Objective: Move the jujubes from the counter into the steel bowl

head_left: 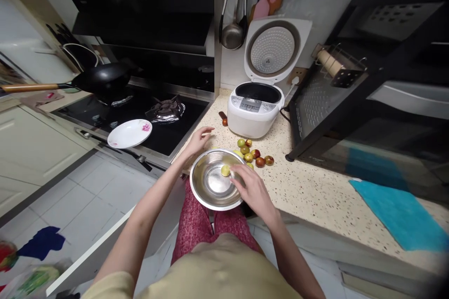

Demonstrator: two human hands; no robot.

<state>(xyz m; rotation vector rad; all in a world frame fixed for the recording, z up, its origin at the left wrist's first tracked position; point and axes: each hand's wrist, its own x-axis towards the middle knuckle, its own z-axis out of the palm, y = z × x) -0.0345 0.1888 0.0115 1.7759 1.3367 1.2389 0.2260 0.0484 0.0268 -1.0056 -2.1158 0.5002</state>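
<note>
One small round green fruit (225, 170) lies in the steel bowl (210, 191), at its far right side, and the right hand (253, 190) sits just beside it with its fingers (237, 174) loosely bent over the rim; whether they pinch the fruit or have just let go, I cannot tell. The rest of the pile (253, 154), about eight green and reddish-brown fruits, lies on the bench (315, 187) just beyond the bowl, so by my judgement the moving of fruit into the bowl has barely begun. The left hand (199, 140) rests on the bench's near-left edge, fingers lightly spread and holding nothing. The bowl is shiny, shallow and smooth; the bench is speckled stone. Farther off stands a white rice cooker (255, 110) with its lid up.
</note>
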